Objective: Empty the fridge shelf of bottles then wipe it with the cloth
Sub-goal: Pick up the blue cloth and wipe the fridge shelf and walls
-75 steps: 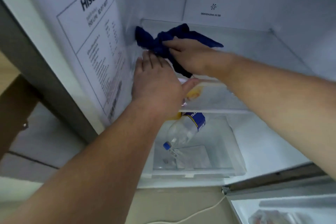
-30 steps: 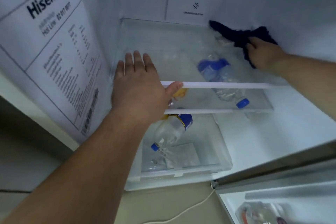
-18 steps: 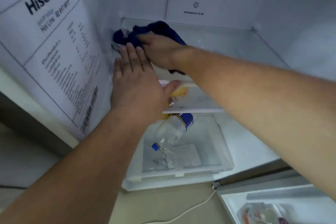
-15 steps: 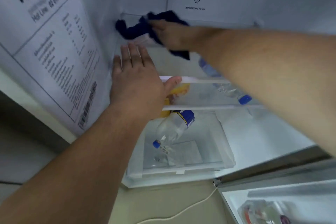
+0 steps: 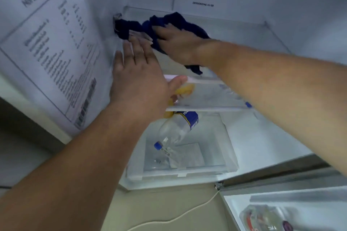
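now | cloth swept back left | right hand presses it

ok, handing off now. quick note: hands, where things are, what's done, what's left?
Right hand: pressing the dark blue cloth flat on the glass shelf, at its left rear.
Left hand: open, palm down at the shelf's front left corner, thumb over the front edge, holding nothing.
Bottles: none visible on the shelf. One bottle lies in the drawer below; a blue cap shows under the right forearm, on a lower level.
Done: shelf looks emptied; wiping is on.
Left: wipe the rest, centre and right side.
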